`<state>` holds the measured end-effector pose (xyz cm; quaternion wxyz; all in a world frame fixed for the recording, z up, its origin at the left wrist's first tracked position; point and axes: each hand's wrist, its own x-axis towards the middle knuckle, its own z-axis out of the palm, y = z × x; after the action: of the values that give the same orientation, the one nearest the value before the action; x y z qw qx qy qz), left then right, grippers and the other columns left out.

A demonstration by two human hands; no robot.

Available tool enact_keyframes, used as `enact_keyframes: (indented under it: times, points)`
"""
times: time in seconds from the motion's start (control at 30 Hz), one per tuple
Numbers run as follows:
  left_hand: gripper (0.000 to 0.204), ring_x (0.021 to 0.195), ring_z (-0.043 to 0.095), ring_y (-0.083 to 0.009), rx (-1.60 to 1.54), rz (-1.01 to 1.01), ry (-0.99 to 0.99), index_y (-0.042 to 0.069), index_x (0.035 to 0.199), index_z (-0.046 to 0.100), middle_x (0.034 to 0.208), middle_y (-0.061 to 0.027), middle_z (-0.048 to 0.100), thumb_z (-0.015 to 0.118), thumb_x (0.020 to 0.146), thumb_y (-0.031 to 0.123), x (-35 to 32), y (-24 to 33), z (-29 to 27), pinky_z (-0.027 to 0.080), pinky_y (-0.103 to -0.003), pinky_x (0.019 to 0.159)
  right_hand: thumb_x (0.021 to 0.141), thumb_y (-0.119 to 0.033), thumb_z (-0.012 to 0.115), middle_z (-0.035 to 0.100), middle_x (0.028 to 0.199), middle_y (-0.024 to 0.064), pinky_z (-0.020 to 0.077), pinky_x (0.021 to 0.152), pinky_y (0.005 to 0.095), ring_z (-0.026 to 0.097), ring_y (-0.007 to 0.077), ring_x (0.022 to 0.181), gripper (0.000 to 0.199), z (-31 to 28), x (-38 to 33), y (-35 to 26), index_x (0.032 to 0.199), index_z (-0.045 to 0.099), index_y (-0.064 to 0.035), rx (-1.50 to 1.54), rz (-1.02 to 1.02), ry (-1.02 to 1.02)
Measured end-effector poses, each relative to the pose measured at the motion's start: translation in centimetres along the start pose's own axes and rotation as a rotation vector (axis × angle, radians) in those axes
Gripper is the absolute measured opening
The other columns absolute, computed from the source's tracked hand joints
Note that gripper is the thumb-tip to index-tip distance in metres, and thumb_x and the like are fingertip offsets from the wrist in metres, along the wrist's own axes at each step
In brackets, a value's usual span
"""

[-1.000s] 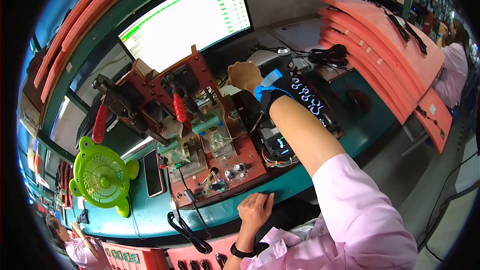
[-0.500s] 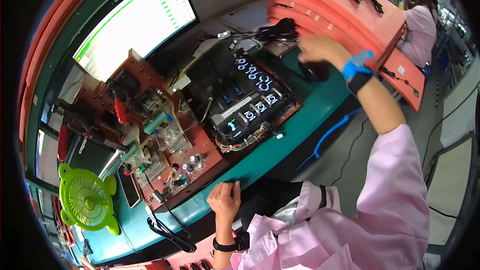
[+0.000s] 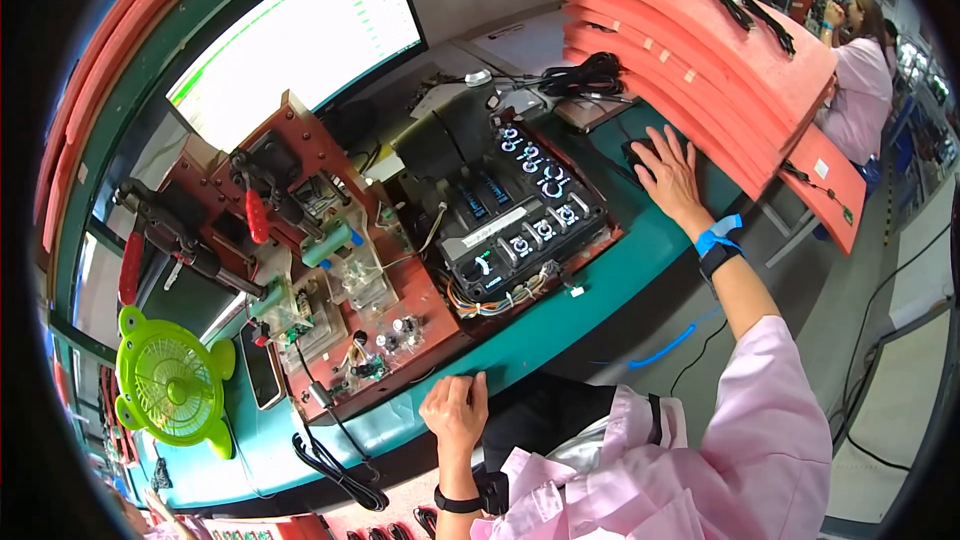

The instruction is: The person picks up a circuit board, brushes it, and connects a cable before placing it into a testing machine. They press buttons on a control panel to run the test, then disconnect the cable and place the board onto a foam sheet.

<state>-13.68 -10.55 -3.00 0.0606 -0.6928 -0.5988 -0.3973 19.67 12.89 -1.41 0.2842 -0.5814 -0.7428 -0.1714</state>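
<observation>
My right hand (image 3: 668,172) lies at the right end of the green bench with fingers stretched and spread. Its fingertips are at a small dark object (image 3: 634,152), partly hidden, possibly a computer mouse; nothing is gripped. At the bench's front edge, my left hand (image 3: 455,408) rests in a loose fist, with no object showing in it. Between them stands a black control panel (image 3: 500,225) with lit knobs and buttons and bundled coloured wires along its front. A red-brown test fixture (image 3: 400,345) with toggle clamps and clear blocks adjoins it on the left.
A lit monitor (image 3: 300,35) stands behind the fixture. Red foam sheets (image 3: 690,70) are stacked at the back right, near a seated person (image 3: 860,80). A green fan (image 3: 172,390), a phone (image 3: 263,376) and a coiled black cable (image 3: 340,475) are on the left.
My right hand has gone from raised with bent fingers to spread out lower on the bench beside the dark object. My left hand stays at the edge. The view has shifted slightly.
</observation>
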Motion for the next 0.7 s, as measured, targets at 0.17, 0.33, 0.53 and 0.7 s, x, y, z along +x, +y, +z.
enact_keyframes:
  times: [0.17, 0.33, 0.53, 0.7]
  points:
    - [0.024, 0.043, 0.044, -0.0254, 0.009, -0.002, -0.001, 0.005, 0.057, 0.044, 0.049, -0.0088, 0.042, 0.065, 0.068, 0.008, -0.1, 0.0, 0.2, 0.032, -0.034, 0.041, 0.077, -0.021, 0.055, 0.041, 0.123, 0.0061, 0.0184, 0.092, 0.0605, 0.027, 0.0288, 0.122, 0.030, -1.4, 1.6, -1.8, 0.107, 0.055, -0.0152, -0.210, -0.209, -0.182]
    - [0.023, 0.043, 0.044, -0.0255, 0.015, -0.003, 0.001, 0.004, 0.057, 0.045, 0.049, -0.0089, 0.043, 0.065, 0.068, 0.007, 0.0, 0.0, 0.3, 0.032, -0.033, 0.041, 0.075, -0.015, 0.057, 0.039, 0.125, 0.0066, 0.0180, 0.093, 0.0589, 0.027, 0.0281, 0.122, 0.033, -1.0, 2.3, -3.3, 0.108, 0.054, -0.0151, -0.048, -0.200, -0.345]
    - [0.022, 0.043, 0.044, -0.0257, 0.011, -0.005, -0.015, 0.004, 0.058, 0.045, 0.049, -0.0093, 0.043, 0.065, 0.068, 0.007, 0.1, 0.2, 0.1, 0.032, -0.033, 0.041, 0.077, -0.016, 0.056, 0.040, 0.124, 0.0101, 0.0247, 0.094, 0.0499, 0.033, 0.0298, 0.117, 0.032, -0.2, 0.9, 0.1, 0.108, 0.053, -0.0123, 0.133, 0.115, 0.069]
    - [0.022, 0.043, 0.044, -0.0259, 0.003, -0.014, 0.018, 0.003, 0.058, 0.045, 0.049, -0.0098, 0.043, 0.064, 0.069, 0.007, 0.2, 0.3, 0.4, 0.032, -0.033, 0.041, 0.077, -0.019, 0.055, 0.043, 0.119, 0.0110, 0.0362, 0.085, 0.0438, 0.042, 0.0320, 0.106, 0.030, 1.0, 0.3, 1.2, 0.106, 0.053, -0.0113, 0.218, 0.006, 0.142]
